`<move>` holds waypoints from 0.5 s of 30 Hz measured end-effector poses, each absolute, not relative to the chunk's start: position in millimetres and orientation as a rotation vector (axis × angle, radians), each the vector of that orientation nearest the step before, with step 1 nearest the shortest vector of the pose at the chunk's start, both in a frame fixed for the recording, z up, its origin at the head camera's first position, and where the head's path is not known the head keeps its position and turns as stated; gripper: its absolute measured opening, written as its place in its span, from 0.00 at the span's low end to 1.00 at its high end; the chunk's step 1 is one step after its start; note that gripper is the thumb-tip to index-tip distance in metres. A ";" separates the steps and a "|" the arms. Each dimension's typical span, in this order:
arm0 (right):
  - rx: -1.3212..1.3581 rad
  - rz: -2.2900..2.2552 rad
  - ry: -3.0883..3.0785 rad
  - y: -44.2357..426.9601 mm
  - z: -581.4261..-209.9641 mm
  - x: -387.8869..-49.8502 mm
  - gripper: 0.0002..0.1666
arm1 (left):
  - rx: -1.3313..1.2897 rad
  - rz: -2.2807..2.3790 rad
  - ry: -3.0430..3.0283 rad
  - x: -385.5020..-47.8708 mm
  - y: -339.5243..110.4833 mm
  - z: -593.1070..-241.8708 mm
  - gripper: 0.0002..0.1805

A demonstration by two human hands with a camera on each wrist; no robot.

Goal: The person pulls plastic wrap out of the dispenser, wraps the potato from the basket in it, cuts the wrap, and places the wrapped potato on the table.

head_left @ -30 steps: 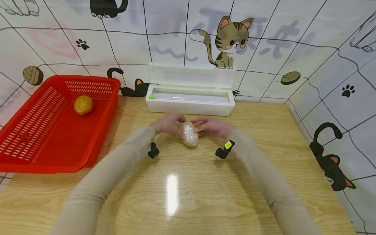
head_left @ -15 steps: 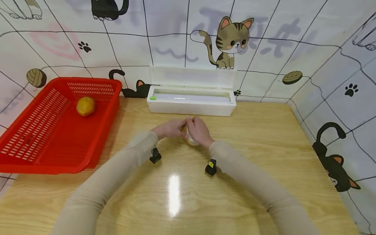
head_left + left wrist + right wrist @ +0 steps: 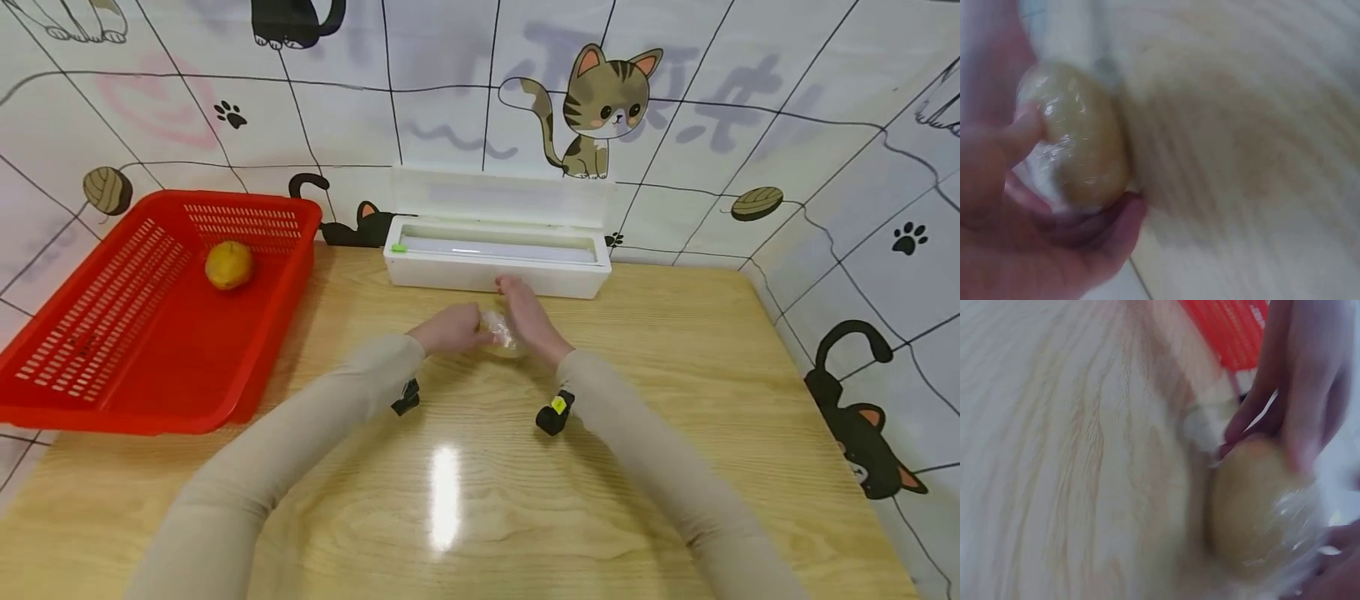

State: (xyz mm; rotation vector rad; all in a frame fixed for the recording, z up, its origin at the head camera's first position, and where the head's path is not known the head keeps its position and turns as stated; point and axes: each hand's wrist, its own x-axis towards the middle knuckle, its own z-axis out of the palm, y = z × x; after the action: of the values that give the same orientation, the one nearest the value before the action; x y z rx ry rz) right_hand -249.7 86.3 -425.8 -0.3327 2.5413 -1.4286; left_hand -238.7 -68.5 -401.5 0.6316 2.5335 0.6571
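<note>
A yellowish oval fruit or vegetable [image 3: 502, 335], wrapped in clear, shiny plastic film, is between both hands over the table [image 3: 450, 500]. My left hand [image 3: 456, 327] grips it: in the left wrist view the thumb presses one side of the wrapped oval [image 3: 1088, 144] while fingers curl below. On its other side is my right hand [image 3: 534, 321], fingers extended toward the white box. The right wrist view has the wrapped oval [image 3: 1254, 512] under the left hand's fingertips, with part of my right hand [image 3: 1335, 575] blurred at the lower edge, close to the film.
Behind the hands stands a long white cling film box [image 3: 498, 273], lid raised, with a green slider [image 3: 398, 248]. At left is a red plastic basket [image 3: 157, 367] holding one yellow fruit [image 3: 228, 265]. A cat-patterned wall covering [image 3: 442, 125] bounds the table.
My right hand came in over the wrapped oval, then moved slightly away with its fingers farther forward. My left hand has shifted a little right, and the oval is now more covered by the hands.
</note>
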 end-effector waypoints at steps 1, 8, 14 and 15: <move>-0.386 -1.342 2.568 91.0 -422.7 -245.2 0.33 | 0.606 0.643 2.569 -237.9 -64.6 -403.1 0.20; -0.791 -0.565 2.785 106.1 -426.2 -219.6 0.57 | 0.557 0.629 2.660 -231.3 -60.6 -408.4 0.34; -0.768 -0.491 2.923 107.6 -434.1 -219.6 0.57 | 0.808 0.660 2.628 -236.2 -79.5 -406.9 0.21; -0.771 -0.497 2.939 107.0 -434.3 -221.1 0.56 | 0.844 0.646 2.640 -236.6 -81.0 -406.5 0.18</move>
State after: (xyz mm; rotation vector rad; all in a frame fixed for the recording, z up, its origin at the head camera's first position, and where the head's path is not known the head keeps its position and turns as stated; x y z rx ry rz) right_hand -221.1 107.0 -434.3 -0.7710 2.9395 -0.4970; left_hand -236.6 -81.0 -406.5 0.8435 2.6400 0.6460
